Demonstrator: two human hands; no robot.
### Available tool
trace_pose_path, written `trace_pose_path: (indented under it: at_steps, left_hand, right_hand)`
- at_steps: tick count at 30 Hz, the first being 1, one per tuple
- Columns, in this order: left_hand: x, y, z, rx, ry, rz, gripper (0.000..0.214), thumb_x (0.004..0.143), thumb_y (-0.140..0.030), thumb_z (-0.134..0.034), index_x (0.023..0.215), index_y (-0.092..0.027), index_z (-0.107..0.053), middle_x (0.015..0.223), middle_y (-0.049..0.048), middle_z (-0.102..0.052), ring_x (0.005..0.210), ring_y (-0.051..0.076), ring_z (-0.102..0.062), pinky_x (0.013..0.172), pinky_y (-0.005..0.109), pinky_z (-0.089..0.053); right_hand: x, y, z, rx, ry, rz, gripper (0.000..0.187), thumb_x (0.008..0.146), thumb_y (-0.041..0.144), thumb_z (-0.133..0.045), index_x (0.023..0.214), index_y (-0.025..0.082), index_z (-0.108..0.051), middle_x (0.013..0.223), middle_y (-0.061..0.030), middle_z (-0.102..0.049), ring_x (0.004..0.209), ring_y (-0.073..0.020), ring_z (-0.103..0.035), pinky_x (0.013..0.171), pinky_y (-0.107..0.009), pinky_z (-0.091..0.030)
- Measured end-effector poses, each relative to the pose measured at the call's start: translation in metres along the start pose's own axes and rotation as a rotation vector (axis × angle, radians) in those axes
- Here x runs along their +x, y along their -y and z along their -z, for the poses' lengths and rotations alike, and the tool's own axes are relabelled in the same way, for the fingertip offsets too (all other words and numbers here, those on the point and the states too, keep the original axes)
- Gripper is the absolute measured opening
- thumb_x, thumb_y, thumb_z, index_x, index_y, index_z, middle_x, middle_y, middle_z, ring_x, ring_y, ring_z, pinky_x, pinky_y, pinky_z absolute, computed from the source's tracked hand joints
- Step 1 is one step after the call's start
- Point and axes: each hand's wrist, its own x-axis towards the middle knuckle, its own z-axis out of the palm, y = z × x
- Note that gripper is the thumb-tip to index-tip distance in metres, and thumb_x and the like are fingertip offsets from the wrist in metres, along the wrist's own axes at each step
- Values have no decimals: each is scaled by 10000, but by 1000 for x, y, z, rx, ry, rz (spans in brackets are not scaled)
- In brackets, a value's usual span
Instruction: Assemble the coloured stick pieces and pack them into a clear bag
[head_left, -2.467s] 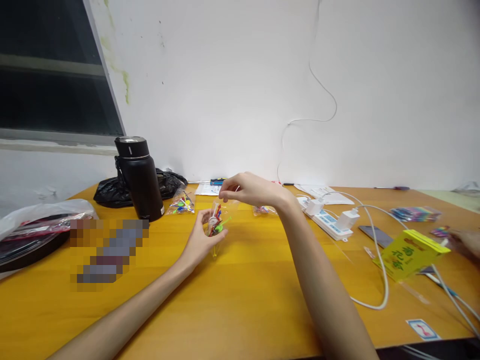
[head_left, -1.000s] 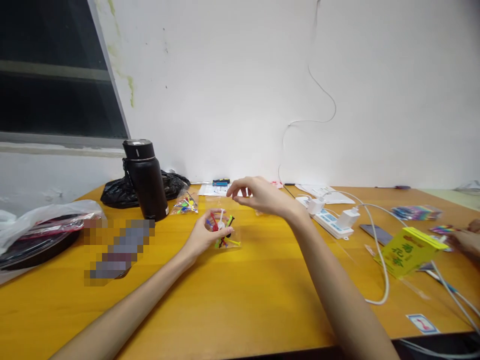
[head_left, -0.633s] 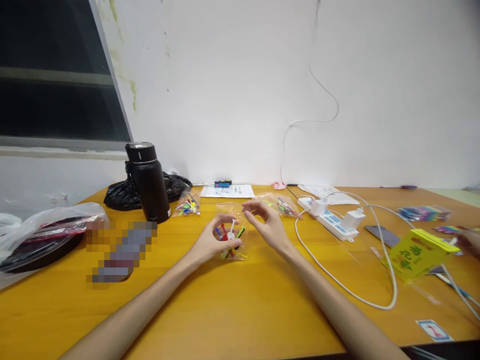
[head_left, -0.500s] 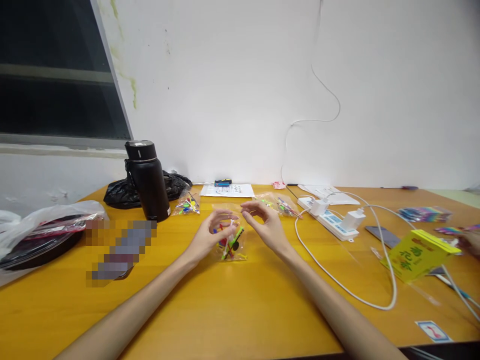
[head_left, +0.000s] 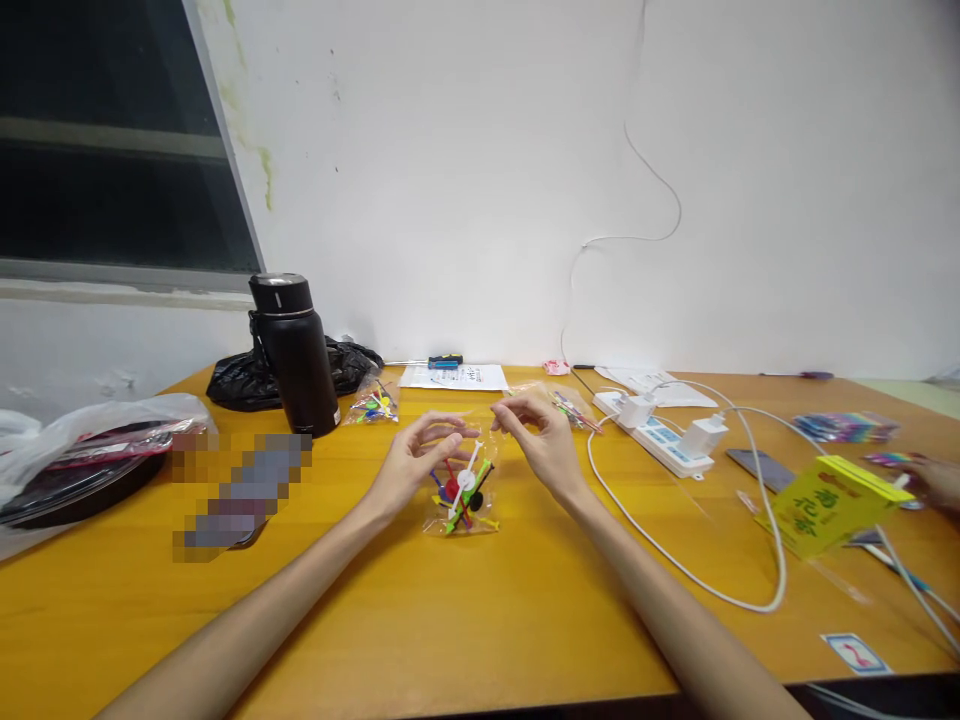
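Note:
A clear plastic bag (head_left: 466,485) of small colourful plastic pieces stands tilted up between my hands, its bottom on the table. White, green, red, blue, yellow and black pieces show through it, a long white one with a round disc in front. My left hand (head_left: 421,462) closes on the bag's upper left edge, thumb and curved fingers near each other. At the upper right corner, my right hand (head_left: 541,445) pinches the film between thumb and fingertips. The bag's top edge is thin and hard to make out.
On the wooden table (head_left: 450,640) stand a black bottle (head_left: 294,355), a power strip (head_left: 664,440) with looping white cables and a yellow box (head_left: 829,505). More bags of pieces (head_left: 373,402) lie behind. Another person's hand (head_left: 934,480) is at the right edge.
My right fingertips have closed on the bag's upper corner; before, they were apart. The bag's pieces have shifted, and the white piece now shows in front. The other person's hand has moved slightly left.

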Motion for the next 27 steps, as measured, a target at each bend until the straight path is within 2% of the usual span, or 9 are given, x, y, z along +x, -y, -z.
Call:
trace_pose_path:
  at_steps: [4, 10, 14, 18, 21, 23, 27]
  left_hand:
    - [2, 4, 2, 7, -45, -9, 349, 862, -444, -720, 1091, -188, -661, 1193, 143, -739, 1038, 297, -733, 845, 406, -584]
    - [4, 5, 5, 25, -72, 36, 365, 875, -467, -699, 1097, -180, -662, 1163, 146, -754, 988, 275, -749, 817, 369, -573]
    - [4, 3, 6, 32, -115, 53, 383, 857, -480, -713, 1096, -184, -671, 1155, 142, -756, 991, 285, -747, 751, 341, -572]
    - [3, 2, 6, 40, -110, 39, 380, 866, -478, -703, 1104, -183, -675, 1172, 146, -749, 991, 282, -743, 696, 310, -560]
    - [4, 2, 7, 47, -135, 31, 367, 860, -472, -713, 1081, -181, -684, 1191, 140, -744, 981, 271, -743, 668, 283, -548]
    - [5, 2, 8, 68, -148, 30, 365, 855, -463, -723, 1079, -175, -693, 1204, 141, -739, 988, 267, -740, 689, 282, -548]
    - [6, 3, 8, 54, -115, 18, 375, 853, -425, -739, 1126, -175, -678, 1233, 139, -727, 1066, 269, -720, 850, 334, -560]
  right_hand:
    - [-2, 4, 0, -65, 55, 64, 239, 893, 406, -694, 1067, 243, -708, 937, -43, -741, 831, -196, -684, 760, -341, -532]
    - [-1, 0, 3, -91, 15, 87, 183, 952, 362, -623, 1034, 237, -729, 934, -48, -754, 826, -198, -684, 766, -351, -527]
    - [0, -2, 4, -102, 60, 105, 174, 913, 355, -680, 1045, 250, -723, 972, -42, -751, 853, -204, -680, 786, -357, -527]
    - [-1, 1, 5, -98, 58, 90, 141, 940, 324, -635, 1000, 241, -732, 967, -42, -753, 877, -202, -675, 829, -361, -521]
    - [-2, 1, 5, -34, 114, 88, 174, 964, 308, -584, 1005, 244, -741, 1036, -41, -750, 993, -210, -672, 919, -380, -505]
    - [-2, -2, 3, 26, 135, 87, 215, 984, 307, -544, 978, 239, -748, 1054, -42, -747, 1038, -212, -666, 955, -388, -495]
    - [-3, -11, -4, 58, 47, 28, 156, 940, 347, -635, 948, 226, -733, 971, -43, -747, 918, -199, -683, 852, -347, -532]
